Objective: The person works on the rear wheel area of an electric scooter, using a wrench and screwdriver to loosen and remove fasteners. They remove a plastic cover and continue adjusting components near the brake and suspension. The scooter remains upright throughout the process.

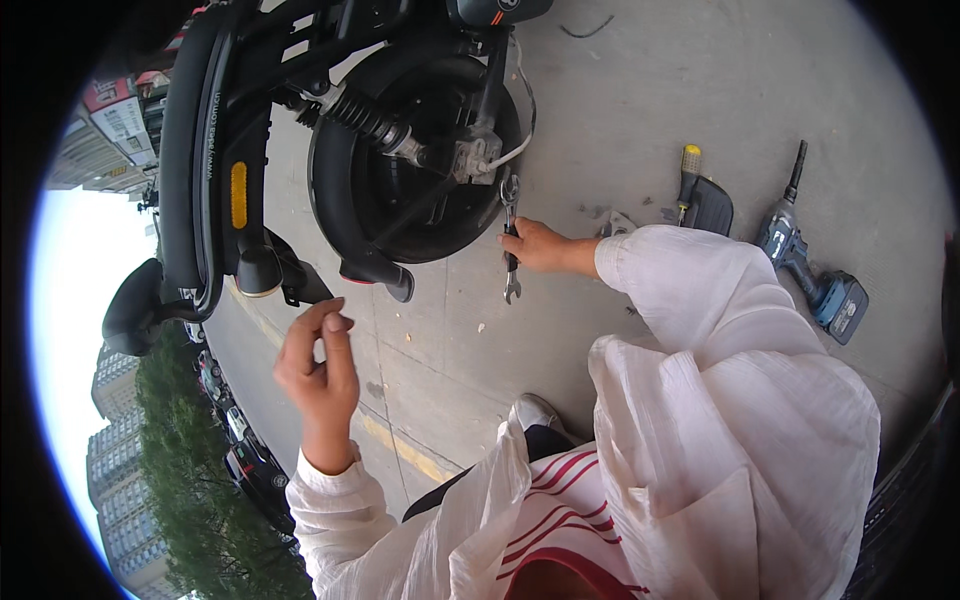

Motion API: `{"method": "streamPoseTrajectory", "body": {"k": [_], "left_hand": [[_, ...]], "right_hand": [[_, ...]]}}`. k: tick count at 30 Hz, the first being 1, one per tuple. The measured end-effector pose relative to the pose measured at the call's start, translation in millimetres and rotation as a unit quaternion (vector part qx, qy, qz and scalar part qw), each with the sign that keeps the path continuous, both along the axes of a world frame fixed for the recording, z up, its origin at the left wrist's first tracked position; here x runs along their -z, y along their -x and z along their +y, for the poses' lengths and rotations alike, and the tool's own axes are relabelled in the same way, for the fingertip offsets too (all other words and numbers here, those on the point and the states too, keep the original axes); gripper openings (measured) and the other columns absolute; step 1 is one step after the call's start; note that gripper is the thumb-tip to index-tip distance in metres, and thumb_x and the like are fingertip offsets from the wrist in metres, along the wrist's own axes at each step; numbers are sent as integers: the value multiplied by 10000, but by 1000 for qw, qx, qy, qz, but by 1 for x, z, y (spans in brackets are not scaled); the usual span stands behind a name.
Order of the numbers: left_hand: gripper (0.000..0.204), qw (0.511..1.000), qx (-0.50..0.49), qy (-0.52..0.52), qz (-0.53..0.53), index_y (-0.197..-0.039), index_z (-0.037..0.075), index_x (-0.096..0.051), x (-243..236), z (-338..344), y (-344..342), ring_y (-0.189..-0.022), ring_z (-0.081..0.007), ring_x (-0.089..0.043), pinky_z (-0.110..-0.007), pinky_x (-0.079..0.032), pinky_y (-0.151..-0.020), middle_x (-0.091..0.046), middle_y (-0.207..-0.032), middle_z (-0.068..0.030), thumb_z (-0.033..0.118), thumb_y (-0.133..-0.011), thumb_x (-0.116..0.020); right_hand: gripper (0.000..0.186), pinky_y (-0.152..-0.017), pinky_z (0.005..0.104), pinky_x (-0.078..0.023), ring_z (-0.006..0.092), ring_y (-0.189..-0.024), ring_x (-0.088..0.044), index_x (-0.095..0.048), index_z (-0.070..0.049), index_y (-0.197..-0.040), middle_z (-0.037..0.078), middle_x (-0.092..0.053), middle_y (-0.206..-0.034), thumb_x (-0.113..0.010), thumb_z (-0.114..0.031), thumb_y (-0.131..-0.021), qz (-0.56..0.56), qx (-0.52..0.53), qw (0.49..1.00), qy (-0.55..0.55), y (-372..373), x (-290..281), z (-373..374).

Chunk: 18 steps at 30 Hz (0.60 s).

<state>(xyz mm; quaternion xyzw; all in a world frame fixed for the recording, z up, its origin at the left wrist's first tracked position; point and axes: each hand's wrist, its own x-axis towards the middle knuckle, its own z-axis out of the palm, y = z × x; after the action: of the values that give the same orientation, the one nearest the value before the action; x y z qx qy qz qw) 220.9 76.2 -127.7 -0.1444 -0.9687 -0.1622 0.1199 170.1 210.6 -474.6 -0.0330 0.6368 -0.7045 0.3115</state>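
Observation:
My right hand is closed round the middle of a metal open-end wrench, whose two jaws stick out beyond the fingers. The upper jaw is beside the rim of the scooter's rear wheel, below the axle bracket with its pale cable. My left hand is raised, thumb and forefinger brought together in a pinch; anything between the tips is too small to make out. It is near the scooter's tail lamp. The electric scooter shows its black shock absorber and mudguard.
On the concrete to the right lie a cordless impact driver with its blue battery, a yellow-handled screwdriver and a dark curved plastic part. A thin black strip lies farther off. Parked cars line the left side.

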Motion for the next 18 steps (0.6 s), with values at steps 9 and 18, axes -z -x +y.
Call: {"method": "streamPoseTrajectory", "body": {"k": [9,18], "left_hand": [[359,959,15,111,262,-960,-5,-704,-182,-67,137,-616,-63,-414,-225,-332,-565,-539,-707,21,282,-1040,-504],[570,966,-125,-4,226,-909,6,-744,-158,-79,213,-590,-77,-411,-256,-333,-576,-476,-616,20,493,-1019,-468]], "right_hand": [[323,-663,342,-531,146,-744,-629,-453,-46,-1085,105,-685,-895,-475,-366,-1048,-143,3,967,211,13,-80,-2],[282,-660,358,-536,190,-767,-653,-446,-76,-1034,106,-660,-873,-482,-356,-1044,-201,18,946,254,23,-85,-3]]}}
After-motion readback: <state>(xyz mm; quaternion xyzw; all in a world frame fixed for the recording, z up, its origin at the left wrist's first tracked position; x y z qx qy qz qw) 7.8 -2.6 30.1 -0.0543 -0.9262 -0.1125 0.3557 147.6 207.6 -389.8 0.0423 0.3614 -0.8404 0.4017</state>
